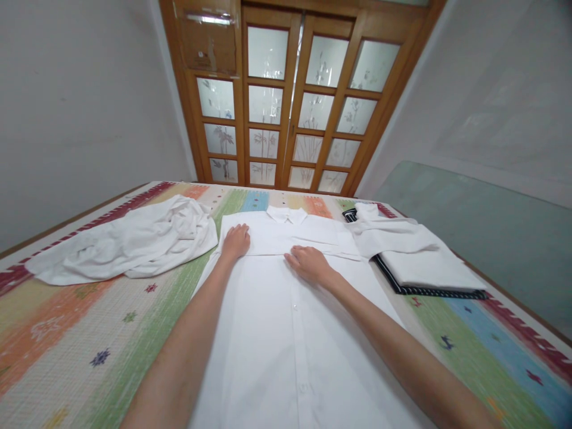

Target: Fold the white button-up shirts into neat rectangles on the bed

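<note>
Flat white shirt (268, 322); rumpled cloth (138, 238) beside

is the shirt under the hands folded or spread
Spread out: the shirt lies flat, collar at the far end, button placket running down its front.

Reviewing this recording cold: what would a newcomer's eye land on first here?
Probably the large white shirt, spread down the middle with its collar at the far end, the left hand and right hand resting on it. Next, the crumpled white cloth to the left and the folded clothes to the right, both on a colourful striped cover.
</note>
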The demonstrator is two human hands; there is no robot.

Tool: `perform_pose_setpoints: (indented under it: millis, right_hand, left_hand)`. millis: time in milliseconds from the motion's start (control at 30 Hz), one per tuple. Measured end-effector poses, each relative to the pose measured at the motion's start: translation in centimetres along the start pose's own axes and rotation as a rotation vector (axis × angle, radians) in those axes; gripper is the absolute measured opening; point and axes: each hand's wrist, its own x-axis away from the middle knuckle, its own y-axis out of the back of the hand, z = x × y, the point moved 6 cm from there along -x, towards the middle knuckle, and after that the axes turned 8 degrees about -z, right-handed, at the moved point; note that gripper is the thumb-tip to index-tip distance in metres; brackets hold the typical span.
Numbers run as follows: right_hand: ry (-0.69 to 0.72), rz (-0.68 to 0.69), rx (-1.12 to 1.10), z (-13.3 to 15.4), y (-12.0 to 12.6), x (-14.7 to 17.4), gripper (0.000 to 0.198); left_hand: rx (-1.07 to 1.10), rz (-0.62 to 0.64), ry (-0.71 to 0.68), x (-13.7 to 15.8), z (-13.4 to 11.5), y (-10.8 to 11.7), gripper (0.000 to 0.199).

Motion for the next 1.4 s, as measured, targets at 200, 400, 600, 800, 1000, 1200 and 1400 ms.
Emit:
perform_pose_setpoints:
  millis: [200, 400, 600, 800, 1000, 1200, 1400]
  right_hand:
    - [0.126, -0.05, -0.091, -0.1, -1.2, -0.5, 0.039]
    - [0.075, -0.069, -0.066, 0.7, -1.8, -1.3, 0.046]
    - [0.024, -0.079, -0.047, 1.5, -2.4, -1.9, 0.06]
    - [0.047, -0.085, -0.099, 3.6, -3.0, -2.6, 0.069]
    - [0.196, -0.079, -0.19, 5.3, -3.7, -3.4, 0.068]
    - [0.338, -0.025, -0.256, 4.6, -4.0, -2.3, 0.071]
    - [0.378, -0.001, -0.323, 5.5, -3.6, -1.6, 0.068]
  left_hand:
    - [-0.015, -0.009, -0.02, 0.0, -0.1, 0.0, 0.041]
    - [-0.026, -0.005, -0.028, 0.0, 0.0, -0.1, 0.041]
    - [-0.034, 0.008, -0.021, 0.0, -0.2, 0.1, 0.042]
    - [-0.039, -0.016, -0.025, 0.1, -0.4, 0.3, 0.042]
    - [-0.038, -0.006, -0.019, 0.2, -0.3, 0.4, 0.043]
    - [-0.042, 0.054, -0.007, 0.0, -0.3, -0.1, 0.047]
    - [-0.076, 0.124, -0.047, 0.1, -0.4, -0.8, 0.074]
